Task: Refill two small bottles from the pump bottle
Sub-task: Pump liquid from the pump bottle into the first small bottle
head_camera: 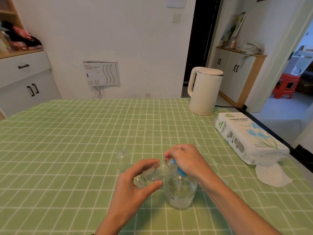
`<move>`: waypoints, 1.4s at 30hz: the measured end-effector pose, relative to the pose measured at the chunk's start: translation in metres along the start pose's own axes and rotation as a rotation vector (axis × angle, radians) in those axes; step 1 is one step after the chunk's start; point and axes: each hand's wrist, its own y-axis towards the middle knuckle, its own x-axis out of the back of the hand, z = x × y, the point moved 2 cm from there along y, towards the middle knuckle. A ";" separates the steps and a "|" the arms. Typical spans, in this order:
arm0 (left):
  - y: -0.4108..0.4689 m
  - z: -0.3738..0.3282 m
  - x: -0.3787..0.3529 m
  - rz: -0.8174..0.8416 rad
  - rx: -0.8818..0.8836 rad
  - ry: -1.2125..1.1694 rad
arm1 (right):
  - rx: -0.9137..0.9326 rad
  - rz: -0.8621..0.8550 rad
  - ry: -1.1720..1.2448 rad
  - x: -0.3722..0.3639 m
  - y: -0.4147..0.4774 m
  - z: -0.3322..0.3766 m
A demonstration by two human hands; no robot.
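Clear bottle (153,173) sideways, mouth toward pump (181,173)

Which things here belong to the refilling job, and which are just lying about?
Job: pump bottle, gripped at its pump by the right hand; small bottle, tilted in the left hand; second small bottle, standing.

Lying about: kettle; tissue pack; loose tissue.

We see the clear pump bottle (180,194), topped by a blue pump head, standing upright on the bench (67,150). One clear small bottle (152,174) is held tilted, its mouth at the nozzle. The other small bottle (122,161), also clear, stands upright just left of it.
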 end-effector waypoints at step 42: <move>0.001 0.001 0.002 -0.030 -0.010 -0.015 | 0.004 0.019 0.014 0.005 0.000 0.002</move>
